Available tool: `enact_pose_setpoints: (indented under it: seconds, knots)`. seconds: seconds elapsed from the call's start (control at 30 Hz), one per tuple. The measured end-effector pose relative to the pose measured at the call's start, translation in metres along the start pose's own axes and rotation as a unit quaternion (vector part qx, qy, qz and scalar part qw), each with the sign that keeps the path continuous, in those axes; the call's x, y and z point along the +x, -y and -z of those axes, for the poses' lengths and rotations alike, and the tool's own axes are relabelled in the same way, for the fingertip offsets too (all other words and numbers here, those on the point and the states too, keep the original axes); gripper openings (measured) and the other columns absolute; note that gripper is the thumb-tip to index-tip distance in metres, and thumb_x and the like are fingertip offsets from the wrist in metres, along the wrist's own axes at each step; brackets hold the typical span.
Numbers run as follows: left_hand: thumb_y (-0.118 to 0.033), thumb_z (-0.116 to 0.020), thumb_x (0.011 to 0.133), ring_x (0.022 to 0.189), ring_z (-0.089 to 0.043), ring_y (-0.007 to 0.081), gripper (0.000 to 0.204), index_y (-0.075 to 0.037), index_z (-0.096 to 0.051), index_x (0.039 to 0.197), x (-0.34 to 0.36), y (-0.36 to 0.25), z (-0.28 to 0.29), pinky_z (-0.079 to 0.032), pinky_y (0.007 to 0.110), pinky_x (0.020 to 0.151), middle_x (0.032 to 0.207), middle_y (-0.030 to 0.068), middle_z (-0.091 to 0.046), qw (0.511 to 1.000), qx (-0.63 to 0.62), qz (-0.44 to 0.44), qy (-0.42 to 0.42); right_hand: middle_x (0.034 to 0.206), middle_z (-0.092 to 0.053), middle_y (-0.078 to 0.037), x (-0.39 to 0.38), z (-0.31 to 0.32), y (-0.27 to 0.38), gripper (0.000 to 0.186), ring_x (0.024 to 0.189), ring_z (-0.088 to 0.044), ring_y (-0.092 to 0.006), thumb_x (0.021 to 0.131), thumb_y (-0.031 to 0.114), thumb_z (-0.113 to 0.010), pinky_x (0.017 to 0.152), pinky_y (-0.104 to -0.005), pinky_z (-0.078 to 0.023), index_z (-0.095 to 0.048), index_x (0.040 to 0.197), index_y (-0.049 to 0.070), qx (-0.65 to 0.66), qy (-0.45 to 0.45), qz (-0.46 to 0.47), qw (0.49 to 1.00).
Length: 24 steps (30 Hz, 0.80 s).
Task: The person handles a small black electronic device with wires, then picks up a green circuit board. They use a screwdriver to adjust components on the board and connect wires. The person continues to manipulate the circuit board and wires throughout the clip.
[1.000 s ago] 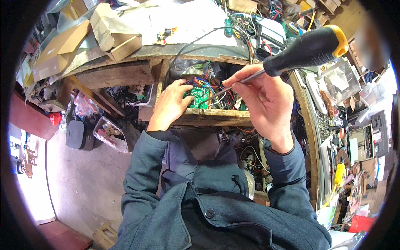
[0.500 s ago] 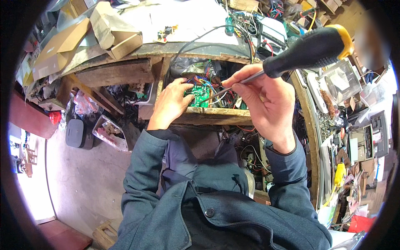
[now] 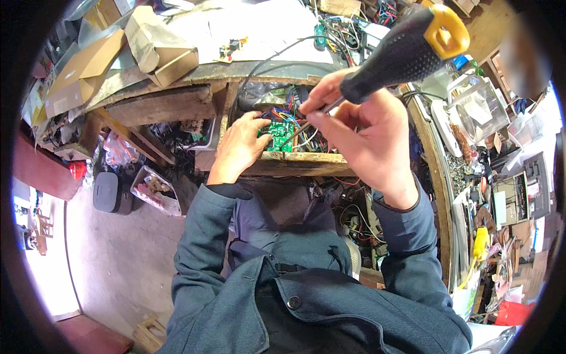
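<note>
A green circuit board (image 3: 277, 137) with several coloured wires (image 3: 280, 115) sits in an open wooden drawer or compartment (image 3: 306, 162). My left hand (image 3: 239, 147) grips the board's left side with bent fingers. My right hand (image 3: 372, 147) is closed on the steel shaft of a large screwdriver (image 3: 407, 47) with a black and yellow handle, tilted up to the right. The shaft runs down to the board's lower part; the exact contact at its tip is too small to tell. More wires and parts lie right of the board, partly hidden behind my right hand.
Cardboard boxes (image 3: 88, 71) and a small board (image 3: 233, 50) lie on the cluttered bench top. A green-handled tool (image 3: 320, 38) stands among cables. A grey case (image 3: 109, 192) and a litter box (image 3: 154, 187) are on the floor. Piled parts (image 3: 477, 165) line the right side.
My right hand and the screwdriver's handle have moved up and left, tilting the shaft more steeply. My left hand has shifted very slightly left and stays at the board.
</note>
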<state>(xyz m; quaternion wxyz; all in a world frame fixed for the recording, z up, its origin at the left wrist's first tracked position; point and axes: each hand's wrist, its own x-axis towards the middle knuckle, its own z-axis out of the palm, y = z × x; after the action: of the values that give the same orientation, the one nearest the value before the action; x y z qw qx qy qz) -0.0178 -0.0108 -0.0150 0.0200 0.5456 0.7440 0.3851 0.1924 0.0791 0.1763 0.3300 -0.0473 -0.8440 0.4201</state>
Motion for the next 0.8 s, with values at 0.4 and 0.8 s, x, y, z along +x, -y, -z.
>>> enact_pose_setpoints:
  seconds: [0.4,0.8]
  knots:
    - [-0.027,-0.078,0.086,0.118,-0.067,0.0401,0.041,-0.003,-0.076,0.119,0.011,0.016,-0.018,-0.053,0.047,0.101,0.131,0.0213,-0.067,0.997,-0.063,0.034,0.019,0.105,-0.067,-0.008,0.027,0.007,0.043,0.043,0.087,-0.067,-0.012,0.098,0.01,-0.076,0.073,-0.0257,-0.056,-0.053,0.133,-0.002,-0.192,-0.007,0.184,0.964]
    - [-0.027,-0.079,0.085,0.121,-0.065,0.0397,0.042,-0.002,-0.076,0.12,0.001,-0.007,0.001,-0.053,0.047,0.102,0.13,0.0224,-0.067,0.999,-0.022,0.04,-0.004,0.104,-0.067,-0.007,0.038,0.009,0.07,0.042,0.088,-0.067,-0.0123,0.097,0.007,-0.076,0.076,-0.0264,-0.056,-0.053,0.132,-0.002,-0.244,0.034,0.254,0.935]
